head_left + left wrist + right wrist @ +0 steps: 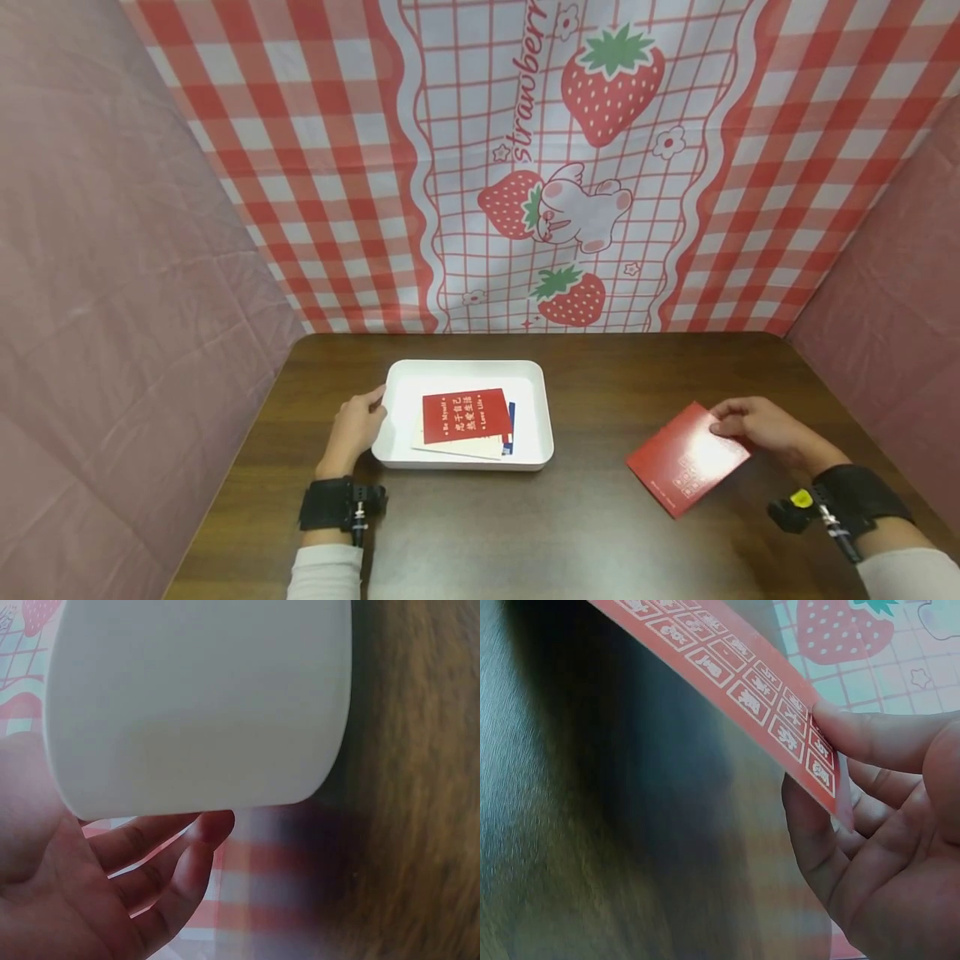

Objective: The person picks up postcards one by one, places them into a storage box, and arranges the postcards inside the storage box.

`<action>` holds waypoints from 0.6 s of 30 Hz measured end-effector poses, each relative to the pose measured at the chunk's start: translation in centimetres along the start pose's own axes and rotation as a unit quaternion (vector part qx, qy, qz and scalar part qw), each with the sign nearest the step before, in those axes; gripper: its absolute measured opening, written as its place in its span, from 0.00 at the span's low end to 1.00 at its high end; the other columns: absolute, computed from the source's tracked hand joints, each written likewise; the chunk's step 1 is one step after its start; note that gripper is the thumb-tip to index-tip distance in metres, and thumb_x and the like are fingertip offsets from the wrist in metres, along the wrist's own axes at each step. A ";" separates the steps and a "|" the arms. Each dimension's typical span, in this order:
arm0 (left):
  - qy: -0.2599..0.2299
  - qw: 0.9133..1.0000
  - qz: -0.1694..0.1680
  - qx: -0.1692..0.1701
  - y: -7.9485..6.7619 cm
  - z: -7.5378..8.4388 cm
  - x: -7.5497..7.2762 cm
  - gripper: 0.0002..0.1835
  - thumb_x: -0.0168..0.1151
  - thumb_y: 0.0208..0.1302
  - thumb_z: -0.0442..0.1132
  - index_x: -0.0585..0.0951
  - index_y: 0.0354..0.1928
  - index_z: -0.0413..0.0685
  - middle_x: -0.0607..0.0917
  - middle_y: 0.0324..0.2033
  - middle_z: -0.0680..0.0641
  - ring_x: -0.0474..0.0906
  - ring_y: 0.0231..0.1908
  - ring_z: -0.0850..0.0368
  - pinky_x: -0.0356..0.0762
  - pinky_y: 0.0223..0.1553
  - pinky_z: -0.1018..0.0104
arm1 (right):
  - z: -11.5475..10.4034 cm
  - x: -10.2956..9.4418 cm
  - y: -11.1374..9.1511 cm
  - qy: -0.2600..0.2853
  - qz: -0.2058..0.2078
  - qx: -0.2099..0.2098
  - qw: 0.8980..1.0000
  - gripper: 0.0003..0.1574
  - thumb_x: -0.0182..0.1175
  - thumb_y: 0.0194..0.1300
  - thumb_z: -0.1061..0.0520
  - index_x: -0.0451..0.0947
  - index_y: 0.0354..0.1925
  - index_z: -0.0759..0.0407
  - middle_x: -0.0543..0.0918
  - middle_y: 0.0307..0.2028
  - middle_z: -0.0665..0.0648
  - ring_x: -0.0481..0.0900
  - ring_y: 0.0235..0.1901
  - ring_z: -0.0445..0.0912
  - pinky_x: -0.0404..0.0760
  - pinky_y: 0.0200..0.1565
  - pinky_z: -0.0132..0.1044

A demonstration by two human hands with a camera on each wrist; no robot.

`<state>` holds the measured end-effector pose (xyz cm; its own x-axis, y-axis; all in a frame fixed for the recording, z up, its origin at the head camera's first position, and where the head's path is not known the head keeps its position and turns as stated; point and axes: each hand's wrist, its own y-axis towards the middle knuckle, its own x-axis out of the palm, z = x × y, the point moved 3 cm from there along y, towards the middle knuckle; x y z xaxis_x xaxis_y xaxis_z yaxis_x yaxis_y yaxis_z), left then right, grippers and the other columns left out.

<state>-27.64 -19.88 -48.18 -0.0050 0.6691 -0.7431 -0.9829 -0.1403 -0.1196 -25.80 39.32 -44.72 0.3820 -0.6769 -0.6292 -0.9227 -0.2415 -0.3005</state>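
My left hand [354, 429] is at the left end of a white tray [468, 460], its thumb and index finger at the rim. In the left wrist view, the tray's wall [202, 712] covers part of the fingers, which curl at its end. My right hand [768, 429] pinches a red card [675, 462] by one corner, thumb on one face and fingers behind. The card slants over the right side of the table, its surface shiny with pale printed characters. In the right wrist view, rows of white boxed characters show on the card [727, 682].
In the tray lies a small stack: a red card [465, 415] with white lettering on top, a cream card [457, 450] and a blue edge [512, 417] showing beneath. A checked strawberry cloth [570, 208] hangs behind the brown table [585, 533]; pink cloth [150, 292] hangs at the sides.
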 end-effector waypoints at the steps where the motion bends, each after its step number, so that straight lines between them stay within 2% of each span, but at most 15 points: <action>1: 0.000 1.000 -0.001 0.000 0.0 0.0 0.0 0.26 0.48 0.70 0.37 0.68 0.69 0.45 0.72 0.66 0.37 0.71 0.64 0.40 0.68 0.63 0.42 | 0.0 0.0 0.1 0.005 -0.001 0.002 1.000 0.25 0.57 0.69 0.53 0.73 0.53 0.74 0.79 0.40 0.58 0.74 0.37 0.42 0.77 0.39 0.36; 11: 0.004 1.000 0.005 -0.002 -0.3 0.2 0.0 0.25 0.49 0.70 0.37 0.68 0.69 0.44 0.75 0.64 0.37 0.75 0.54 0.44 0.74 0.54 0.48 | -0.7 -0.1 0.2 0.055 -0.013 0.031 0.998 0.30 0.56 0.69 0.51 0.69 0.56 0.75 0.79 0.40 0.56 0.75 0.39 0.46 0.77 0.40 0.39; 18: -0.001 1.000 -0.001 -0.011 -0.2 0.1 0.2 0.26 0.48 0.71 0.37 0.67 0.70 0.45 0.73 0.66 0.37 0.74 0.60 0.43 0.72 0.59 0.45 | -1.1 -0.2 0.0 0.078 -0.009 0.036 0.996 0.31 0.55 0.70 0.50 0.66 0.58 0.74 0.79 0.40 0.55 0.76 0.39 0.46 0.78 0.40 0.40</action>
<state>-27.49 -19.60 -48.24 -0.0027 0.6704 -0.7420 -0.9786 -0.1544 -0.1359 -25.96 38.70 -43.87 0.3810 -0.7738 -0.5060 -0.9075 -0.2082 -0.3649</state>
